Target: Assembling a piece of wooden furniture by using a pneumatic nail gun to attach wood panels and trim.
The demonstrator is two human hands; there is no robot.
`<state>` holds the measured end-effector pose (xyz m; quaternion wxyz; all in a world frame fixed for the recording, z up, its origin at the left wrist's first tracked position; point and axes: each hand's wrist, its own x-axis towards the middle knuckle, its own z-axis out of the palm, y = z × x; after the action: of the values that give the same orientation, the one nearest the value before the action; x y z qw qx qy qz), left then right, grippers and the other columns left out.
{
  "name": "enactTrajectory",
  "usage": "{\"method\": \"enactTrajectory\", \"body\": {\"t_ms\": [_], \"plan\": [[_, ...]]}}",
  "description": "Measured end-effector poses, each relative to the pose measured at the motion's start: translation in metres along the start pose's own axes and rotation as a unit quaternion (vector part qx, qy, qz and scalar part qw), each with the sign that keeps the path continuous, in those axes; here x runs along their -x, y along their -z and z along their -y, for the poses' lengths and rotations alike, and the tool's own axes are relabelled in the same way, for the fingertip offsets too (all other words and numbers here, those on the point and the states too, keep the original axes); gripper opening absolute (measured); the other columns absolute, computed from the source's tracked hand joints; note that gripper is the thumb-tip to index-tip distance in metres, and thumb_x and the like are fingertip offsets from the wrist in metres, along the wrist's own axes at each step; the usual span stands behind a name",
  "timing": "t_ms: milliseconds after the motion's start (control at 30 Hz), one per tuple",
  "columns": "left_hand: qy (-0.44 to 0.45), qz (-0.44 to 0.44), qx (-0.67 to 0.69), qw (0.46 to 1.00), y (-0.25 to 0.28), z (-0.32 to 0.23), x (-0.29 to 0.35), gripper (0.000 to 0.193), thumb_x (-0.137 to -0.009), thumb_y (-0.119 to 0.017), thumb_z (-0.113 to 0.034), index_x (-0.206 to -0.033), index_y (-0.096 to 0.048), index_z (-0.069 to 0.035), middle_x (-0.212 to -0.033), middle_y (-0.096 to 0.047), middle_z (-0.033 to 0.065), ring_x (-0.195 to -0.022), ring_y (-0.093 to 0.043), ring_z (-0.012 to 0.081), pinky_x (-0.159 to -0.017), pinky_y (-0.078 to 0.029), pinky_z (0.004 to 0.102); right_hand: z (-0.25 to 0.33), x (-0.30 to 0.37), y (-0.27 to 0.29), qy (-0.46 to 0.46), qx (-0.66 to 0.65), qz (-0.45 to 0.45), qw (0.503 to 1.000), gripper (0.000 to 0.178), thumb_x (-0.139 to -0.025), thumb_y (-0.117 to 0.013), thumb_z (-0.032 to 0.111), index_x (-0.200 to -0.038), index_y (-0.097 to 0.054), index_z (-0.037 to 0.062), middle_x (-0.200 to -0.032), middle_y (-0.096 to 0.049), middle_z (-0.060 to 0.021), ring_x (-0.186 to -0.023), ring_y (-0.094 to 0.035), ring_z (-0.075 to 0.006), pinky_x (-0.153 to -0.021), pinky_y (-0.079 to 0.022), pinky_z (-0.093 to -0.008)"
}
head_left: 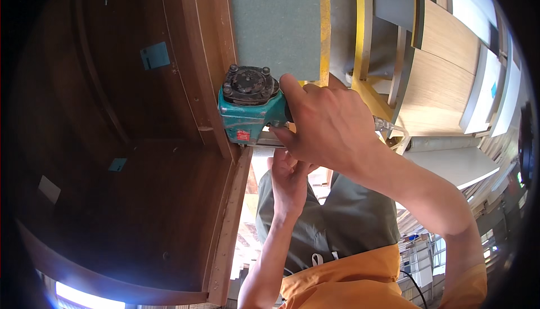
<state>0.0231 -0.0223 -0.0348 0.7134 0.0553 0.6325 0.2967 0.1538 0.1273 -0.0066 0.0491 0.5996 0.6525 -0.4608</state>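
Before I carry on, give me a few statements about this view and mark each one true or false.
1. The right hand holds the teal tool. True.
2. The tool's round cap is white. False: it is black.
3. The brown cabinet fills much of the picture's left side. True.
4. The left hand lies on the pale wood panels. False: it is below the tool in the picture, while the panels are at the upper right.
5. A blue label shows on the cabinet's inside. True.
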Motion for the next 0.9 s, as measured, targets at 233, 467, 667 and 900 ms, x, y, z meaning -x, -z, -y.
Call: {"method": "enactTrajectory", "body": {"t_ms": [233,467,667,900], "plan": [[-0.007,0.025,0.001,1.000,0.004,0.007,-0.003,0.030,-0.109,-0.060,-0.009,-0.139,-0.054,-0.006,-0.114,-0.066,0.0006,-0.085,-0.057,0.0060,-0.070,-0.047,0.0216,0.004,0.001,0.002,0.005,0.028,0.003,1.000,0.049,-0.079,-0.083,0.032,-0.103,-0.050,0.0054,-0.073,-0.067,-0.0174,-0.071,-0.070,-0.0415,-0.061,-0.055,-0.0502],[0.034,0.019,-0.013,0.999,-0.011,-0.016,0.003,0.029,-0.110,-0.061,-0.019,-0.126,-0.049,0.001,-0.124,-0.069,0.0163,-0.114,-0.074,0.0294,-0.095,-0.063,0.0393,0.003,-0.007,0.007,-0.004,0.030,0.030,0.999,0.047,-0.082,-0.082,0.031,-0.102,-0.050,0.0029,-0.070,-0.068,-0.0206,-0.068,-0.070,-0.0445,-0.061,-0.055,-0.0509],[0.067,0.025,-0.053,0.996,-0.004,-0.020,0.006,0.049,-0.109,-0.062,-0.020,-0.151,-0.043,-0.005,-0.134,-0.067,0.0148,-0.114,-0.073,0.0295,-0.098,-0.062,0.0418,-0.003,-0.007,0.001,-0.006,0.007,0.010,1.000,0.045,-0.083,-0.082,0.031,-0.101,-0.052,0.0022,-0.068,-0.068,-0.0204,-0.068,-0.070,-0.0445,-0.061,-0.055,-0.0516],[0.079,0.017,-0.042,0.996,-0.004,-0.021,0.004,0.046,-0.108,-0.065,-0.024,-0.144,-0.047,-0.003,-0.128,-0.069,0.0150,-0.110,-0.075,0.0301,-0.095,-0.064,0.0395,-0.001,-0.009,0.002,-0.002,0.021,0.018,1.000,0.044,-0.083,-0.082,0.031,-0.102,-0.053,0.0028,-0.069,-0.068,-0.0209,-0.069,-0.070,-0.0451,-0.062,-0.056,-0.0521]]}}
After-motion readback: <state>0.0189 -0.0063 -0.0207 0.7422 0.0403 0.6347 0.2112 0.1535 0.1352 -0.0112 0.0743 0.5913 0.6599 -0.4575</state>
